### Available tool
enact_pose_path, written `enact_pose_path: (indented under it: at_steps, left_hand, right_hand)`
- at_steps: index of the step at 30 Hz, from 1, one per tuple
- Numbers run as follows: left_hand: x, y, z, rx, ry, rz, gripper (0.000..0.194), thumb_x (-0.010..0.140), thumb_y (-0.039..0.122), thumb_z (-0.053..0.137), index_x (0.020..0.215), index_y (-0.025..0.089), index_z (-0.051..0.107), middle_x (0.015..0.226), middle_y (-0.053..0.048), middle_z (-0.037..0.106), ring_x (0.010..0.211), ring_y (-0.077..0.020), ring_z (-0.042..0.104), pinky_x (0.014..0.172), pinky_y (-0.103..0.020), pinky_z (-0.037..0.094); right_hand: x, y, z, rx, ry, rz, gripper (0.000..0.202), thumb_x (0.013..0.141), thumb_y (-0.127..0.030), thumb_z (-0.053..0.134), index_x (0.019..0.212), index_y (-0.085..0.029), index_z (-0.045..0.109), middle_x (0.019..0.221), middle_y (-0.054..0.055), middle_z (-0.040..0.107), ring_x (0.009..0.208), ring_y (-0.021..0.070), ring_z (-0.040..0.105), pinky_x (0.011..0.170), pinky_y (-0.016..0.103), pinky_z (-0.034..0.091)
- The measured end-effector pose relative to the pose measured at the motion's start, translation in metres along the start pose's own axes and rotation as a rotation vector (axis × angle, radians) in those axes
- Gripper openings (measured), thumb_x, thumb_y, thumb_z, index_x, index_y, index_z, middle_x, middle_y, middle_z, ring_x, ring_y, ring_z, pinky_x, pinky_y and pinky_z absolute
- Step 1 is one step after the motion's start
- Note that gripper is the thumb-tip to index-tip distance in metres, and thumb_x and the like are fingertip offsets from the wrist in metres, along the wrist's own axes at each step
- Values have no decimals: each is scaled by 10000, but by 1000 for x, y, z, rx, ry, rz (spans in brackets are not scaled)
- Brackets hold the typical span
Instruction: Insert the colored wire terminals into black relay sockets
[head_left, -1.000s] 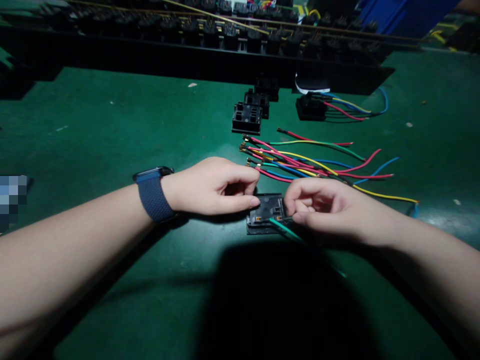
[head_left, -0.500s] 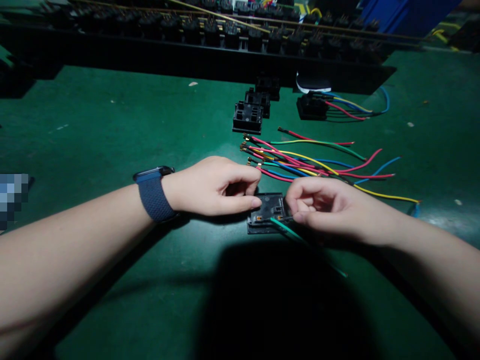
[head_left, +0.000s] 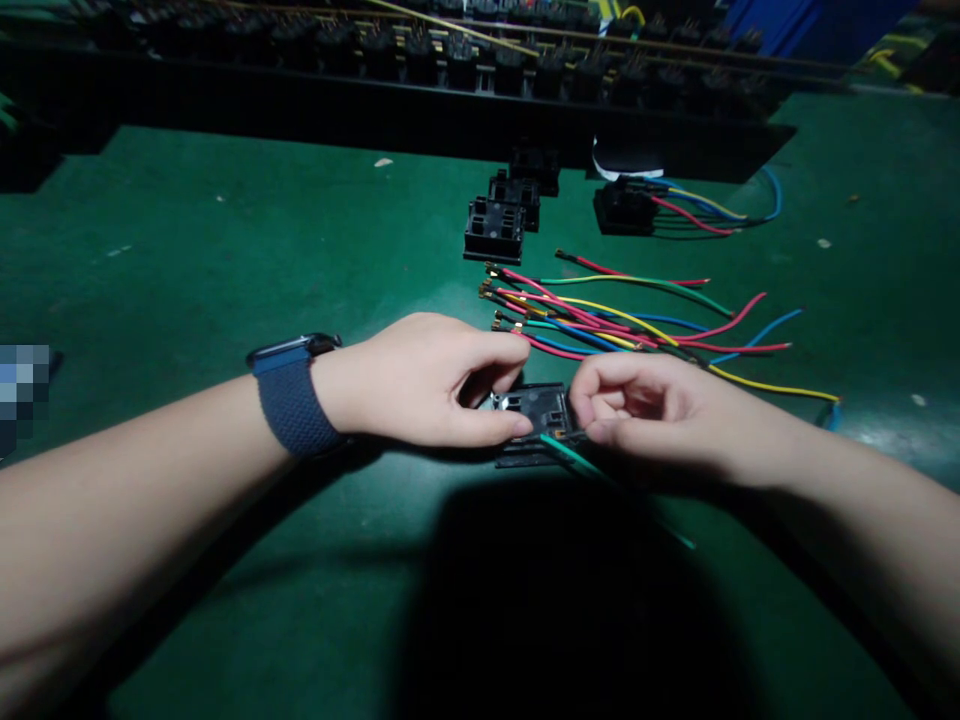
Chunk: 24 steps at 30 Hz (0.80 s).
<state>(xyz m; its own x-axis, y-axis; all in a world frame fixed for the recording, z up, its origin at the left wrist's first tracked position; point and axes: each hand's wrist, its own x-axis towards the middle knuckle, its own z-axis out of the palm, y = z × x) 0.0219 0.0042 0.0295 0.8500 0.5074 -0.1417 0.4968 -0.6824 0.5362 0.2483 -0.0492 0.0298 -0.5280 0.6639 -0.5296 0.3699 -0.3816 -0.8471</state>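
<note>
A small black plastic housing (head_left: pixel 536 405) lies on the green surface between my two hands. My left hand (head_left: pixel 457 385), with a dark watch at the wrist, grips its left side, the thumb pressed on its lower face. At the right edge my right hand (head_left: pixel 630 405) is closed, thumb and fingertips pinched around a dark wire end at the housing's lower right corner. A green wire (head_left: pixel 574 455) runs from the housing down to the right, under the right hand.
Beyond my hands lies a bundle of coloured wires (head_left: pixel 600 320) with metal terminals. Several black housings (head_left: pixel 493 230) stand behind it, and a wired one (head_left: pixel 624 208) is to their right. A long black rack (head_left: pixel 337 110) crosses the back, near a blue bin (head_left: pixel 814 35).
My left thumb has moved down and slightly right on the housing, uncovering slots at its upper left. My right hand has barely moved.
</note>
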Motion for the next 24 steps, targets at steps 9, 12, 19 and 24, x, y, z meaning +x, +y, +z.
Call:
enact_pose_path:
  at_steps: [9, 12, 19, 24]
  left_hand:
    - [0, 7, -2, 26, -81, -30, 192, 796, 393, 526, 836, 213, 474, 734, 19, 555, 635, -144, 480, 581, -251, 298]
    - [0, 10, -2, 2, -86, -51, 197, 787, 394, 531, 838, 214, 469, 734, 20, 550, 636, -144, 481, 578, -252, 304]
    - [0, 11, -2, -55, -97, -117, 219, 781, 414, 546, 819, 209, 476, 720, 25, 546, 623, -135, 480, 558, -245, 312]
    - [0, 10, -4, -76, -105, -91, 189, 797, 380, 541, 852, 211, 477, 752, 25, 551, 651, -134, 492, 574, -243, 329]
  right_hand:
    - [1, 1, -1, -37, 7, -4, 120, 808, -242, 599, 762, -182, 505, 529, -80, 374, 434, 46, 304, 395, 171, 209]
    - [1, 1, -1, -44, -1, -12, 120, 811, -242, 601, 765, -180, 509, 535, -79, 376, 440, 45, 300, 399, 173, 203]
    - [1, 0, -1, -41, -3, 2, 129, 819, -247, 601, 763, -182, 504, 532, -80, 380, 436, 44, 312, 395, 169, 208]
    - [1, 2, -1, -23, -12, -5, 128, 818, -234, 603, 762, -181, 501, 530, -81, 377, 433, 41, 303, 392, 166, 205]
